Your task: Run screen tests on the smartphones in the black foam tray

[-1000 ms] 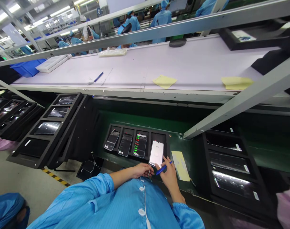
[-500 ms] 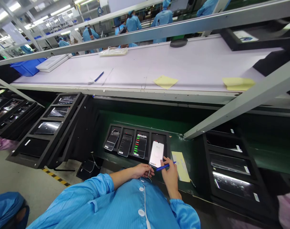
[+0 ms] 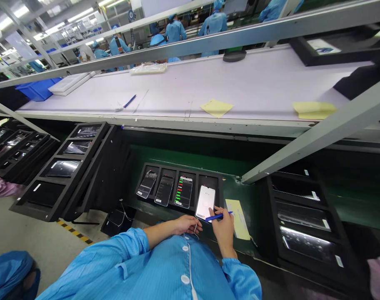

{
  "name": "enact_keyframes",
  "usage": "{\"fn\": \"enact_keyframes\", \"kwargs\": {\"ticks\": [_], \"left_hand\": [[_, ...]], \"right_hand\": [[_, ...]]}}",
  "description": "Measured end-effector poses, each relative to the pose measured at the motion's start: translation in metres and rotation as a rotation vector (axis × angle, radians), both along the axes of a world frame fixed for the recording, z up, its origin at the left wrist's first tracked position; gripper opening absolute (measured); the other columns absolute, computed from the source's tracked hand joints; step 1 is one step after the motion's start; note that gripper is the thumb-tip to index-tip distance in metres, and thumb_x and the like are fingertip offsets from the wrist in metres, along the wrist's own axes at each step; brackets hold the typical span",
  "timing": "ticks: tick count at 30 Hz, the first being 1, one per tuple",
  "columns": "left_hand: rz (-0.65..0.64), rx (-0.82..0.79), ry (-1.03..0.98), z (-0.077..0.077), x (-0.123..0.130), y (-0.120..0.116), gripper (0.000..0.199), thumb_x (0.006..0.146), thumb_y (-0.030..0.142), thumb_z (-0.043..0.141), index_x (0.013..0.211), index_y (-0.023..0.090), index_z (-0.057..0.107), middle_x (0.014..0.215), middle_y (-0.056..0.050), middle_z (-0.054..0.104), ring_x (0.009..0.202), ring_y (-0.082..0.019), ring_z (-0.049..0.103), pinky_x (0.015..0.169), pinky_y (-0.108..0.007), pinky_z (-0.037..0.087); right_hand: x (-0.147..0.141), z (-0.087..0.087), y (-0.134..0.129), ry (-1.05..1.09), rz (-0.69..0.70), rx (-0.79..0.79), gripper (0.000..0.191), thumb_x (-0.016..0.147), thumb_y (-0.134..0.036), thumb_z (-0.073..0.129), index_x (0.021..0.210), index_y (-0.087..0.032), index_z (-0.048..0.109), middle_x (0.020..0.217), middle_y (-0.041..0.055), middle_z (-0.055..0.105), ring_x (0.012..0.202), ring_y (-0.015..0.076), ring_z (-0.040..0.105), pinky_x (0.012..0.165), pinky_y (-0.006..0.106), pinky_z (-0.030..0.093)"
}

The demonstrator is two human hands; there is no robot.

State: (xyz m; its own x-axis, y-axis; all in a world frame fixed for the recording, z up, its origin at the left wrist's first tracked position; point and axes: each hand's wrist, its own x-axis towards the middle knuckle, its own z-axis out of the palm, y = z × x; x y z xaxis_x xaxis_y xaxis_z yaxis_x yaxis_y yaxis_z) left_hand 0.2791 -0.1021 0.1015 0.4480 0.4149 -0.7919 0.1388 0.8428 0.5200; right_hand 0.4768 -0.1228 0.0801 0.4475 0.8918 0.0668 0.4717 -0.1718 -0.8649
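Observation:
In my right hand (image 3: 221, 225) is a blue pen (image 3: 215, 217), and my thumb rests over the lower part of a smartphone with a lit white screen (image 3: 205, 200). That phone leans in the rightmost compartment of a black foam tray (image 3: 194, 177). My left hand (image 3: 187, 225) is closed by my waist, with a thin white cable (image 3: 196, 228) at its fingers. To the left in the tray lie a phone with green and red text lines (image 3: 183, 191) and two phones with dark screens, one of them a dark smartphone (image 3: 164, 190).
Yellow paper (image 3: 238, 218) lies right of the tray on the green bench (image 3: 174, 156). Stacked black trays with phones stand left (image 3: 54, 166) and right (image 3: 302, 216). A slanted metal post (image 3: 302, 137) rises at right. Above runs a white shelf (image 3: 177, 91) with a pen.
My right thumb has shifted slightly over the lit phone's screen, with the pen still in hand. My left hand stays where it was.

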Motion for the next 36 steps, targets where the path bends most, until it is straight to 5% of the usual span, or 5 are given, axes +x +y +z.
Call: {"fn": "enact_keyframes", "kwargs": {"ticks": [19, 28, 36], "left_hand": [[0.004, -0.008, -0.01, -0.002, 0.0, 0.0, 0.041, 0.09, 0.052, 0.087, 0.091, 0.015, 0.07, 0.092, -0.005, 0.073, 0.081, -0.014, 0.065, 0.088, -0.031, 0.045], [0.025, 0.005, -0.023, -0.001, 0.002, -0.001, 0.045, 0.082, 0.055, 0.089, 0.091, 0.017, 0.067, 0.086, -0.001, 0.071, 0.076, -0.014, 0.063, 0.086, -0.031, 0.044], [0.014, 0.017, -0.029, -0.006, 0.001, -0.001, 0.045, 0.082, 0.054, 0.09, 0.094, 0.016, 0.069, 0.09, -0.003, 0.074, 0.077, -0.014, 0.064, 0.085, -0.03, 0.044]], "right_hand": [[-0.003, 0.005, 0.0, -0.051, 0.033, 0.031, 0.048, 0.098, -0.074, 0.055, 0.085, -0.028, 0.056, 0.119, 0.0176, 0.076, 0.121, 0.0379, 0.06, 0.103, 0.054, 0.047], [-0.026, 0.015, 0.005, -0.191, 0.446, 0.08, 0.041, 0.108, -0.053, 0.05, 0.131, -0.028, 0.074, 0.1, 0.0092, 0.074, 0.14, 0.0344, 0.058, 0.117, 0.057, 0.042], [-0.017, 0.011, 0.001, -0.187, 0.294, 0.033, 0.052, 0.107, -0.064, 0.045, 0.121, -0.026, 0.077, 0.102, 0.0123, 0.074, 0.141, 0.0371, 0.056, 0.114, 0.059, 0.042]]}}
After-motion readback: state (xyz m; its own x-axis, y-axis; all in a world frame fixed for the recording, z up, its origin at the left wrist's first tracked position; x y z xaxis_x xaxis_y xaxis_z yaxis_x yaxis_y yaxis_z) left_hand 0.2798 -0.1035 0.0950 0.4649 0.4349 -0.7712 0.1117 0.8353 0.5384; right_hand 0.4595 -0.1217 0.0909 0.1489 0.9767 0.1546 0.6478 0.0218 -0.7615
